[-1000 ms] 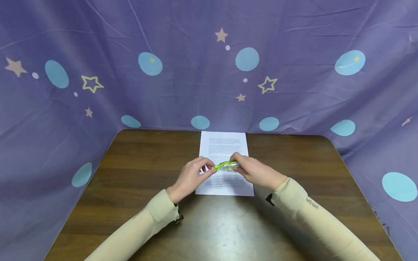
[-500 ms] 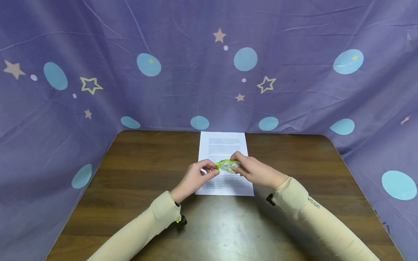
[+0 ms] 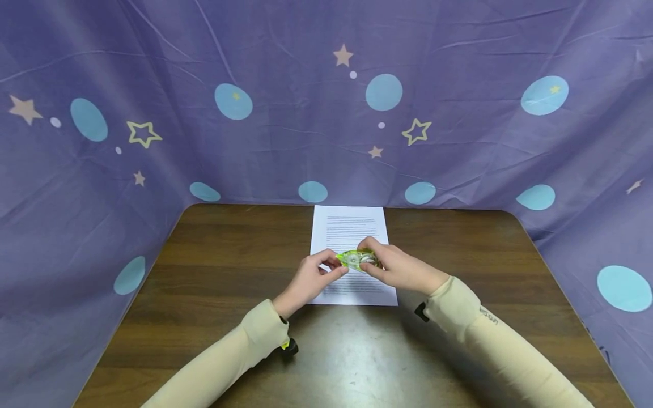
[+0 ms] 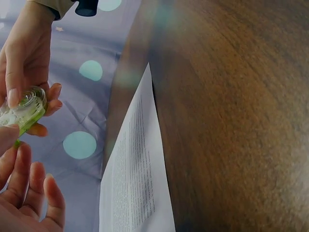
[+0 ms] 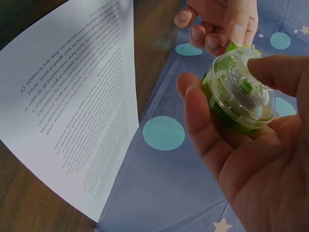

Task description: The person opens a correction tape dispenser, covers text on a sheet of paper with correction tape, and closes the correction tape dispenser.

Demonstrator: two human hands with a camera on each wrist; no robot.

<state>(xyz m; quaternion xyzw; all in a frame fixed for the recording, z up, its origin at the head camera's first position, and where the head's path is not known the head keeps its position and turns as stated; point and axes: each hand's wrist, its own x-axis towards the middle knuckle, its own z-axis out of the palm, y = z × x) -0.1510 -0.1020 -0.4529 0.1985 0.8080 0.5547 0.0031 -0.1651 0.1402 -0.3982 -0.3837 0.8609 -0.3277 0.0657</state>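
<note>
A correction tape [image 3: 354, 259] with a clear casing and green parts is held above the printed paper [image 3: 352, 224]. My right hand [image 3: 400, 267] grips its rounded body, thumb on the clear side and fingers curled beneath, as the right wrist view shows. My left hand [image 3: 308, 277] pinches the green tip end between thumb and forefinger. Its other fingers stand loosely bent. Through the clear casing [image 5: 241, 89], a wheel with a green hub shows in the right wrist view. The fingertips of my left hand hide part of the tip.
The paper lies lengthwise on a brown wooden table [image 3: 245, 243], its far edge at the table's back. A purple curtain [image 3: 306, 113] with stars and blue ovals surrounds the back and sides. Dark wrist gear [image 3: 291, 347] hangs below the left cuff.
The correction tape has turned from nearly edge-on to showing its flat side. My left hand has shifted slightly right, closer to the right hand, which stays nearly in place.
</note>
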